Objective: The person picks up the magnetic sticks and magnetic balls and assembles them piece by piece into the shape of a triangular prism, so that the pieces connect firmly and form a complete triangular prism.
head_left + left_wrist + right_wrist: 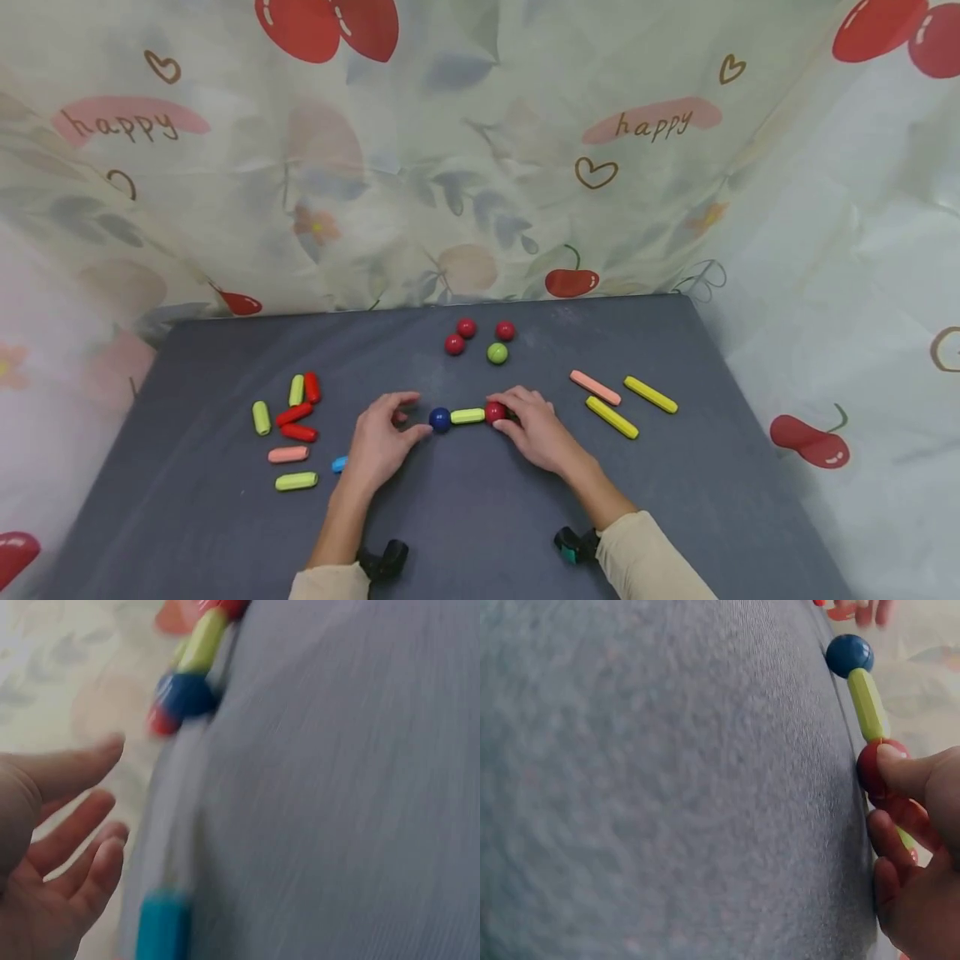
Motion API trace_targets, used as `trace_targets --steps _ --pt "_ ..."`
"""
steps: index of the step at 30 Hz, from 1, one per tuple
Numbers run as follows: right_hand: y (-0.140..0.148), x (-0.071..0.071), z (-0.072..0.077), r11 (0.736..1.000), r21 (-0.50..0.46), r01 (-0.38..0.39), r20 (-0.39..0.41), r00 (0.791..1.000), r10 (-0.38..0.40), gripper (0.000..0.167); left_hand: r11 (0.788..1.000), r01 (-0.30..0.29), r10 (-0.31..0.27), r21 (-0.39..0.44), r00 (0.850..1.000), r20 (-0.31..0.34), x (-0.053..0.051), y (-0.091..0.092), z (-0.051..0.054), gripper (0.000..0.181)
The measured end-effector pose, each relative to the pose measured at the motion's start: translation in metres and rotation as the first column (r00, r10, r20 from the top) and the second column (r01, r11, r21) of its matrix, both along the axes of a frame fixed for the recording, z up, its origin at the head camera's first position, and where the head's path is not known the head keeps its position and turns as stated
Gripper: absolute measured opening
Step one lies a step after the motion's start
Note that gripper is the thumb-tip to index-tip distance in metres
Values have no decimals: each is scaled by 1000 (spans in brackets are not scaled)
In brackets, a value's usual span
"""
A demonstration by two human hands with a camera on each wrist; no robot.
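Note:
A blue ball (pixel 440 420), a short yellow-green rod (pixel 468 416) and a red ball (pixel 493 412) are joined end to end near the middle of the grey mat. My right hand (pixel 538 429) pinches the red ball, its thumb (pixel 904 766) lying across the front in the right wrist view. To the left, my left hand (pixel 378 437) is held beside the blue ball with fingers spread. A gap shows between that hand and the blue ball (pixel 187 694) in the left wrist view. Partly hidden behind the left wrist lies a blue rod (pixel 340 464).
Three red balls (pixel 467 327) and a green ball (pixel 497 353) sit at the back. Several short rods (pixel 296 481) in red, pink and yellow-green lie left. Two long yellow rods (pixel 612 417) and a pink rod (pixel 596 387) lie right. Patterned cloth (pixel 450 208) hangs behind.

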State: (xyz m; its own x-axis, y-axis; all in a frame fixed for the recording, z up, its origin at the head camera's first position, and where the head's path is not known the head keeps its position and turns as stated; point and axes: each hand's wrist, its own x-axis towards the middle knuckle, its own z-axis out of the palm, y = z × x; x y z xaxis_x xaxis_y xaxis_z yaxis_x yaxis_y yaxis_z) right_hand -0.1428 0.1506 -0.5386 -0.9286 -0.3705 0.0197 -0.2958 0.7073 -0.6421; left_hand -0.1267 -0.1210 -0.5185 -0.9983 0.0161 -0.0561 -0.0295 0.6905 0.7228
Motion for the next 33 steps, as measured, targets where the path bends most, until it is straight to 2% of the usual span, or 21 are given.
trace_targets --steps 3,6,8,13,17,21,26,30,33 --pt "4 -3 0 999 -43 -12 39 999 14 39 999 -13 12 38 1000 20 6 -33 10 54" --pt "7 -5 -1 997 -72 -11 65 998 16 38 1000 -21 20 9 998 56 17 -66 15 55" --pt "9 -6 -1 996 -83 -13 69 997 19 38 1000 -18 20 -25 995 99 23 -78 15 55" --pt "10 -7 -2 995 -97 -12 84 996 20 39 995 37 -19 -96 984 176 27 -84 12 47" --pt "8 -8 -3 994 -105 -12 96 995 22 39 988 47 -22 -145 985 173 22 -78 12 38" --pt "7 -8 -5 993 -118 -11 90 996 22 39 993 34 -22 -114 994 103 11 -66 17 32" --pt "7 -7 -6 993 -115 -15 84 996 25 39 999 12 -13 44 1000 21 -14 -35 21 32" --pt "6 -7 -4 991 -130 -21 66 997 30 38 986 -21 23 164 1000 -8 -40 -9 16 39" --pt "8 -6 -3 990 -139 -21 55 998 28 38 980 -24 27 198 1000 -14 -56 9 9 42"
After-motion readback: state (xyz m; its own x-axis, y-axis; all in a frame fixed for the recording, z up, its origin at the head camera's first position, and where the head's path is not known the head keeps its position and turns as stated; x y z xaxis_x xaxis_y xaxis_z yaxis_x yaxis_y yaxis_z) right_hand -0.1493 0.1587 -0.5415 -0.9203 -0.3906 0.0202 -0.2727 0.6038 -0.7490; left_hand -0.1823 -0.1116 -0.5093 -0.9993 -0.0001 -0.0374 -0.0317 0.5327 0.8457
